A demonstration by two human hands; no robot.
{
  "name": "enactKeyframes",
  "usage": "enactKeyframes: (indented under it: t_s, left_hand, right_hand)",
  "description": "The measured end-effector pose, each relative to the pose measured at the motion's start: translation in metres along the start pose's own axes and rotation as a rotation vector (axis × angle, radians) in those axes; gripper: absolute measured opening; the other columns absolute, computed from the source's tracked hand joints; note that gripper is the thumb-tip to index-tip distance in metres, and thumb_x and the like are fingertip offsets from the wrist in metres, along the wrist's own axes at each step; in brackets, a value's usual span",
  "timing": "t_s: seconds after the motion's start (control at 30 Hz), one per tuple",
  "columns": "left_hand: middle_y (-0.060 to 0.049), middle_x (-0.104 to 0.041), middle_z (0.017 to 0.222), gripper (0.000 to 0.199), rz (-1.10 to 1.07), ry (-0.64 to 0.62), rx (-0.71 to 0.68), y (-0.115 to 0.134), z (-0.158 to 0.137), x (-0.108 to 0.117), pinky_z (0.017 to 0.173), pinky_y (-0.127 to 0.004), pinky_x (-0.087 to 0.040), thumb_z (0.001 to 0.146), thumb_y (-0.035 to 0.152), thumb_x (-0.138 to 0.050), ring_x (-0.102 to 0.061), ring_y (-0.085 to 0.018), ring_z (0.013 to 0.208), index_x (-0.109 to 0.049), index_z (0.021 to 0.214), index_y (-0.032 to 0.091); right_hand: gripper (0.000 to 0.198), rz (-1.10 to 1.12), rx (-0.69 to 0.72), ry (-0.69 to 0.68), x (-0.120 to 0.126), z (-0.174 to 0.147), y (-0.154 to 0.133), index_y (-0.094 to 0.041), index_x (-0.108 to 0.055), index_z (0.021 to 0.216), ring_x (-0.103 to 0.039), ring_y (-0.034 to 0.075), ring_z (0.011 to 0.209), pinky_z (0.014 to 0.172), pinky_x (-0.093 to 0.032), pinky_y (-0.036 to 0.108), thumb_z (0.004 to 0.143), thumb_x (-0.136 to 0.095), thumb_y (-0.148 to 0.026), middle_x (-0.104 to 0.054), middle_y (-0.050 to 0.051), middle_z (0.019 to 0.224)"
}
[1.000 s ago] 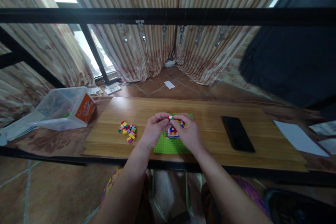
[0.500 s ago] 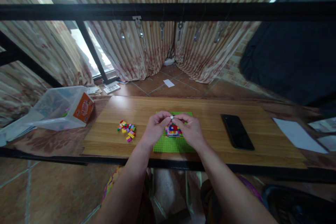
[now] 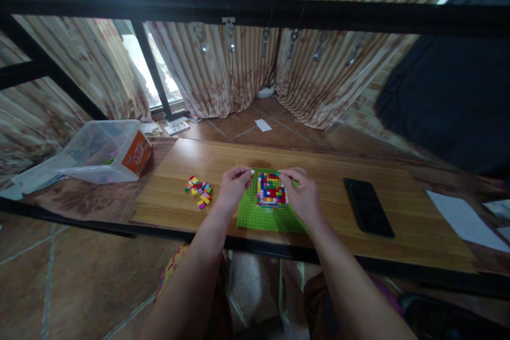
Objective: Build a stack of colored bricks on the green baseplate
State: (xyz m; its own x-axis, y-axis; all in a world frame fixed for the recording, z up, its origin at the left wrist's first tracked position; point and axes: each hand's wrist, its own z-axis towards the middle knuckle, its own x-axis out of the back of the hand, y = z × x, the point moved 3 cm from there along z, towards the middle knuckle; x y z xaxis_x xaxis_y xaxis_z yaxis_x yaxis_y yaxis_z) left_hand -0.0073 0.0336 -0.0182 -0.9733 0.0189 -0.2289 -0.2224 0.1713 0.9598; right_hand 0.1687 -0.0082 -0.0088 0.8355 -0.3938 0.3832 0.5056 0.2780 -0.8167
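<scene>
A green baseplate (image 3: 255, 219) lies in front of me with a multicoloured block of toy bricks (image 3: 271, 191) built up on it. My left hand (image 3: 234, 186) is over the plate's left edge, thumb and forefinger pinched on a small white brick (image 3: 252, 172). At the far right corner of the built block, my right hand (image 3: 302, 191) is closed in a pinch, its fingertips at the bricks. Whatever is between those fingertips is too small to make out. Left of my left hand lies a loose pile of coloured bricks (image 3: 199, 189).
The wooden table (image 3: 223, 156) carries a black phone (image 3: 368, 207) on the right. A clear plastic bin (image 3: 99, 170) with an orange label stands at the left. White paper (image 3: 466, 218) lies at the far right. A black bar (image 3: 255, 13) crosses above the table.
My hands have moved apart: the left went left with the white brick, the right slid right to the built block's corner. The built block now shows more fully. The camera view has shifted slightly.
</scene>
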Motion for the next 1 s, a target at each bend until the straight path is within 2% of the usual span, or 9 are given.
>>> enactKeyframes:
  t_s: [0.13, 0.33, 0.47, 0.77, 1.0]
  left_hand:
    - [0.005, -0.055, 0.054, 0.002, 0.165, 0.014, 0.024, -0.007, 0.006, 0.007, 0.052, -0.022, -0.035, 0.068, 0.017, -0.066, -0.046, -0.008, 0.051, -0.067, 0.069, 0.016]
    - [0.004, -0.053, 0.053, 0.015, 0.331, -0.121, -0.016, -0.011, 0.003, 0.011, 0.051, -0.023, -0.031, 0.07, 0.02, -0.06, -0.043, -0.009, 0.05, -0.074, 0.075, 0.016]
    - [0.003, -0.058, 0.056, 0.021, 0.397, -0.202, -0.011, -0.011, -0.002, 0.011, 0.053, -0.023, -0.034, 0.07, 0.02, -0.06, -0.044, -0.01, 0.052, -0.078, 0.081, 0.016]
    - [0.004, -0.055, 0.053, 0.03, 0.511, -0.233, -0.044, -0.014, -0.003, 0.01, 0.051, -0.023, -0.033, 0.073, 0.019, -0.059, -0.043, -0.011, 0.051, -0.08, 0.094, 0.015]
    - [0.001, -0.069, 0.067, 0.031, 0.616, -0.29, -0.168, -0.007, -0.008, 0.007, 0.059, -0.023, -0.042, 0.077, 0.018, -0.055, -0.054, -0.013, 0.058, -0.08, 0.094, 0.015]
  right_hand:
    - [0.022, -0.104, 0.062, -0.075, -0.007, -0.003, -0.002, -0.023, -0.076, 0.088, -0.065, 0.023, 0.091, 0.087, -0.05, 0.041, 0.09, -0.057, -0.034, -0.07, 0.007, 0.093]
    - [0.015, -0.208, 0.09, -0.118, -0.022, -0.002, 0.0, -0.027, -0.077, 0.082, -0.062, 0.024, 0.096, 0.091, -0.048, 0.043, 0.085, -0.063, -0.029, -0.067, 0.006, 0.097]
    - [0.012, -0.276, 0.092, -0.15, -0.026, 0.001, 0.003, -0.027, -0.077, 0.079, -0.06, 0.025, 0.099, 0.092, -0.047, 0.045, 0.083, -0.065, -0.026, -0.065, 0.006, 0.099]
    - [0.009, -0.287, 0.047, -0.104, -0.032, 0.004, 0.003, -0.026, -0.077, 0.076, -0.06, 0.026, 0.097, 0.092, -0.047, 0.046, 0.078, -0.068, -0.023, -0.065, 0.006, 0.098]
    - [0.009, -0.274, 0.02, -0.086, -0.032, 0.003, 0.003, -0.026, -0.076, 0.076, -0.061, 0.025, 0.097, 0.091, -0.048, 0.045, 0.077, -0.069, -0.023, -0.065, 0.005, 0.097]
